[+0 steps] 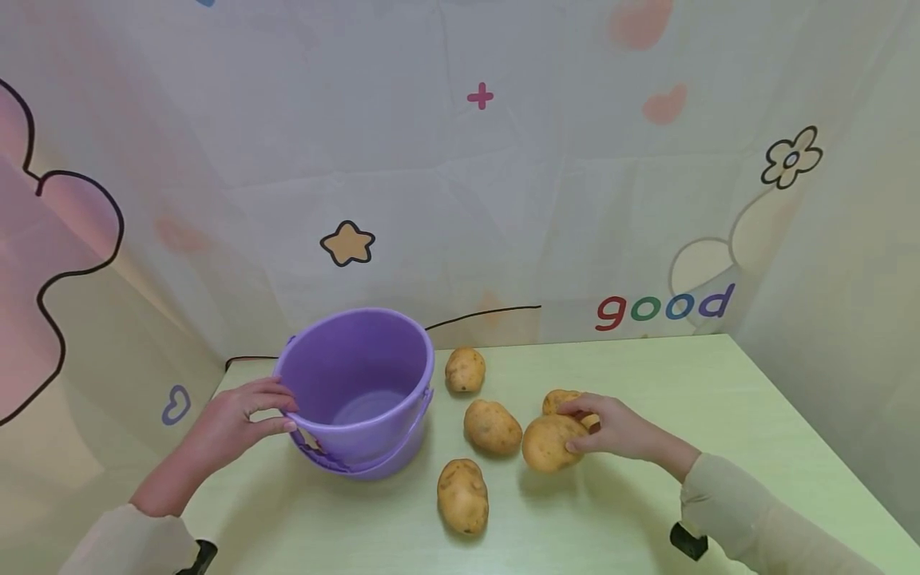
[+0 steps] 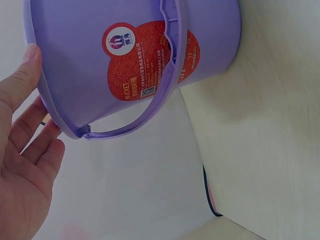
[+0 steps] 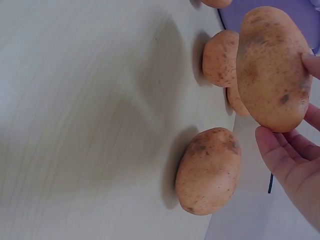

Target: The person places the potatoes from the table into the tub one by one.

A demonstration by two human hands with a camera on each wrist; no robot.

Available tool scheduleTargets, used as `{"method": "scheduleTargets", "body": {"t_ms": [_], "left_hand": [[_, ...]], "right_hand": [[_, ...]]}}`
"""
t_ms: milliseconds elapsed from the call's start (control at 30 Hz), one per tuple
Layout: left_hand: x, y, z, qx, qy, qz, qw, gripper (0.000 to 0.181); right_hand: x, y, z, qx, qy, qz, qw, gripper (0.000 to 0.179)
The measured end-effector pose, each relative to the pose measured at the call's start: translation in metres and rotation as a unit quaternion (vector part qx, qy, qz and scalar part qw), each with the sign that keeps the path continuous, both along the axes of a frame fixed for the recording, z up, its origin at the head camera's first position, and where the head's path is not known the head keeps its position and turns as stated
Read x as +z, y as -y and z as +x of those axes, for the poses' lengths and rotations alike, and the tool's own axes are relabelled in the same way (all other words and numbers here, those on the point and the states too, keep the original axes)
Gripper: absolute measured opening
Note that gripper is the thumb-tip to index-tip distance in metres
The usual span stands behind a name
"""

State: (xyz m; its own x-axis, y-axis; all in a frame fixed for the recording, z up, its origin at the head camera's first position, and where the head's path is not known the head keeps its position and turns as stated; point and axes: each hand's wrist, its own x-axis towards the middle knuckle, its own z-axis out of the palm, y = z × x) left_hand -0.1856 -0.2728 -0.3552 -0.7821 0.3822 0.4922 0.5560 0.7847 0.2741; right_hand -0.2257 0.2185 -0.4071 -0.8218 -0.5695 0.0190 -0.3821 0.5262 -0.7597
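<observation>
Your left hand [image 1: 244,417] is grasping the purple bucket [image 1: 359,347] by its near left rim, fingers and thumb pinching the edge. The bucket is standing on the left part of the pale green table [image 1: 762,399], its mouth opening upward and towards you; whether the base is lying fully flat, I cannot tell. In the left wrist view, a red label [image 2: 132,65] is showing on the bucket's outer wall, and the purple handle [image 2: 161,98] is hanging in a curve across that side. Your right hand [image 1: 611,431] is grasping a held potato [image 1: 549,443] between thumb and fingers, to the right of the bucket and well apart from it; the right wrist view is showing it raised above the table. Just behind it, a partly hidden potato [image 1: 559,399] is resting on the tabletop. Between your right hand and the bucket, three more are lying apart from one another: a far potato [image 1: 465,370] near the back edge, a middle potato [image 1: 492,429] just left of the held one, and a near potato [image 1: 463,497] closest to you. Behind the table, a printed backdrop [image 1: 517,200] is hanging, carrying an outlined star [image 1: 347,243]
</observation>
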Motion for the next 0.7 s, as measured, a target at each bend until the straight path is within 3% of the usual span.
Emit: {"method": "scheduleTargets", "body": {"t_ms": [267, 700], "left_hand": [[0.002, 0.0, -0.001, 0.008, 0.041, -0.008, 0.9991, 0.016], [0.001, 0.001, -0.001, 0.011, 0.05, -0.01, 0.9986, 0.016]], "right_hand": [[0.008, 0.004, -0.002, 0.007, 0.002, -0.014, 0.9999, 0.046], [0.028, 0.01, -0.009, 0.008, -0.027, 0.004, 0.9996, 0.043]]}}
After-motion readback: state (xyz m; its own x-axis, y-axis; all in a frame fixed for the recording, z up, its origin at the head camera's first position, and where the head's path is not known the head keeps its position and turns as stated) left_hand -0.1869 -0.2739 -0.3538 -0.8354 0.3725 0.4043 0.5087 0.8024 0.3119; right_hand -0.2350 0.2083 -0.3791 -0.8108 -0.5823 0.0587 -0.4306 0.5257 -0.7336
